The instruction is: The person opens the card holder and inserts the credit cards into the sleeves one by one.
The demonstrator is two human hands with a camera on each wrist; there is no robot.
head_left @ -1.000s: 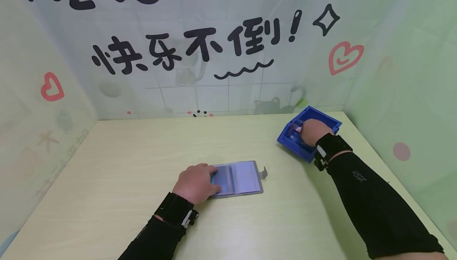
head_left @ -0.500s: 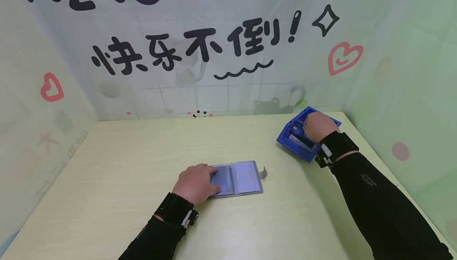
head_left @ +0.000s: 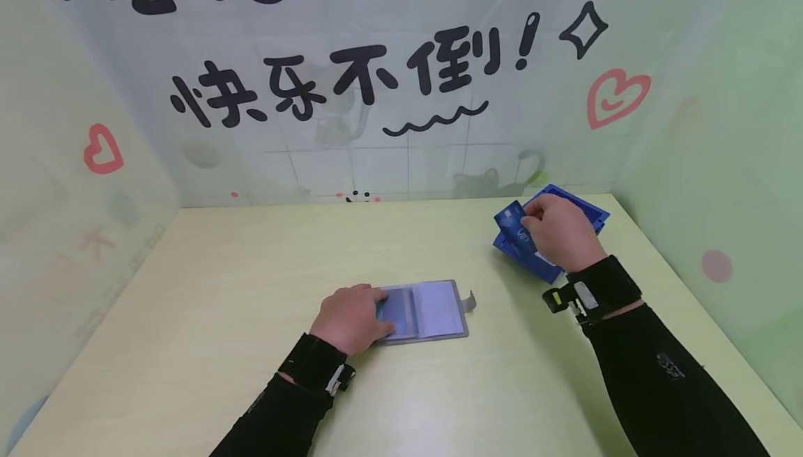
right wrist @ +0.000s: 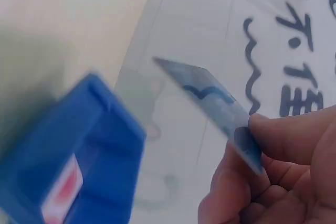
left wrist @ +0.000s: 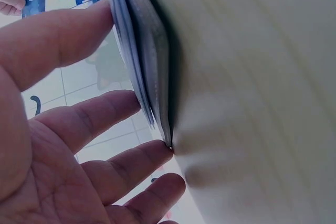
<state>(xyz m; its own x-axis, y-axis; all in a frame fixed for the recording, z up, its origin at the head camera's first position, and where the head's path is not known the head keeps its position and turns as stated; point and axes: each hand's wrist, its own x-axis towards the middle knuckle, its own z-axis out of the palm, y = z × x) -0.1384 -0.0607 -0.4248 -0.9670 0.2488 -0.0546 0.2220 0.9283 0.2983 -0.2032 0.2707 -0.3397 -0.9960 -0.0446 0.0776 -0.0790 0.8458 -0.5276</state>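
Observation:
An open card holder [head_left: 441,309] with clear sleeves and a grey snap strap lies on the table. My left hand [head_left: 348,319] rests at its left edge, fingers extended, with fingertips on the sleeves. In the left wrist view the holder's layered pages [left wrist: 142,51] stand slightly apart at the fingertips. At the back right, my right hand [head_left: 564,234] pinches a blue bank card [head_left: 513,223] by one end between thumb and fingers. The card is tilted above a blue tray [head_left: 538,267], which the hand partly covers.
Inside the tray, the right wrist view shows a white-and-red item [right wrist: 64,191]. Pale wood table [head_left: 251,255] stretches left of the holder. A printed cloth backdrop [head_left: 314,164] rises behind the table, with green cloth [head_left: 709,164] along the right side.
My right hand was down inside the tray and has come up with the blue card pinched in its fingers. The left hand stays on the card holder.

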